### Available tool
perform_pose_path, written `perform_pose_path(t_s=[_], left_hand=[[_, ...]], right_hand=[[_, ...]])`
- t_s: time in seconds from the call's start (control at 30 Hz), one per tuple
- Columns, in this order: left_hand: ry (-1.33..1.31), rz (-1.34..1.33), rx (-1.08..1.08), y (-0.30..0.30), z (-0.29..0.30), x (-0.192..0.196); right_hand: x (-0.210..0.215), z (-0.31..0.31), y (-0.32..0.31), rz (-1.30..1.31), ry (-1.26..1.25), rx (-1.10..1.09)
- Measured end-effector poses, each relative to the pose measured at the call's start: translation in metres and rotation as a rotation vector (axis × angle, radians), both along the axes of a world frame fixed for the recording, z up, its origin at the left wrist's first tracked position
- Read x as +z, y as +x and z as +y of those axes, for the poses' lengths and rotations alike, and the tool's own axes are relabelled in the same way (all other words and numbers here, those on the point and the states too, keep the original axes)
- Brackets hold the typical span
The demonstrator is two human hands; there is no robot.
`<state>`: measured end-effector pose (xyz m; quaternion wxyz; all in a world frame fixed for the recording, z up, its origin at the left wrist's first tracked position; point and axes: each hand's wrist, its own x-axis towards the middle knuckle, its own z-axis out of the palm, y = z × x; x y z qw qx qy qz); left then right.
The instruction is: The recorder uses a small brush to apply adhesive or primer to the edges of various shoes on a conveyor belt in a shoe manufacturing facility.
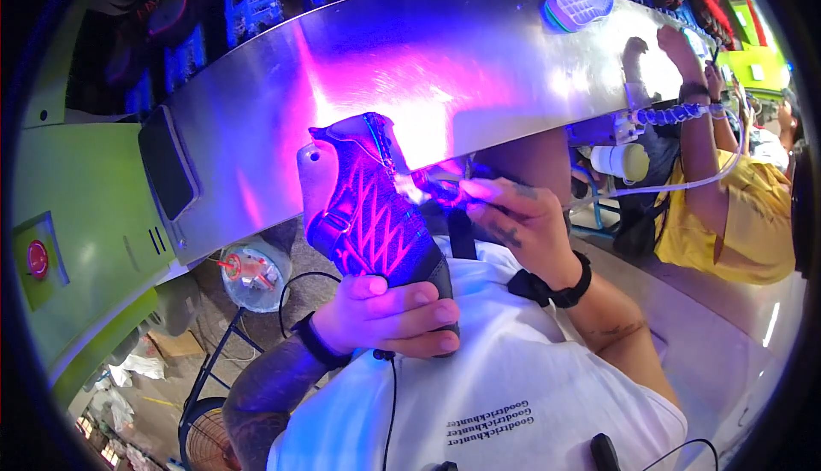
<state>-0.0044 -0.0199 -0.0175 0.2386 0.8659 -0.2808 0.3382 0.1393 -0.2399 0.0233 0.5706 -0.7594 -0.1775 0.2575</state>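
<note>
My left hand (389, 313) is wrapped round the toe end of a dark shoe upper (372, 214) on a shoe last (315, 176). Bright pink criss-cross lines glow on the upper's side under violet light. The last's pale top, with a small hole, shows at the upper left. Close by the upper's right edge, my right hand (522, 219) pinches a small dark thing (440, 189) lit purple. A pale, glaring spot lies between it and the upper; I cannot tell whether they touch. Its kind is blurred by the glare.
A shiny metal bench (265, 86) curves ahead, with a pale shoe sole (581, 5) on it and a dark flat panel (168, 163) at its left. Racks of shoes run behind. A green machine (81, 206) stands left, above a plastic-lined bin (255, 274). At right sits a co-worker in yellow (727, 223).
</note>
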Motion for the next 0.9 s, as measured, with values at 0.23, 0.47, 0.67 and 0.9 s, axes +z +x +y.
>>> perform_pose_path(t_s=[0.23,0.47,0.67,0.9], left_hand=[[0.022,-0.047,0.009,-0.003,-0.002,-0.006],[0.133,0.042,-0.038,-0.003,0.01,0.006],[-0.069,0.045,0.1,-0.004,-0.011,-0.005],[-0.164,0.219,0.196,0.01,-0.024,0.016]], right_hand=[[-0.008,0.021,0.017,-0.305,-0.049,-0.009],[0.003,0.001,0.005,0.015,0.051,-0.027],[0.032,-0.02,-0.004,-0.14,-0.025,0.069],[0.066,-0.038,-0.014,-0.189,-0.062,0.013]])
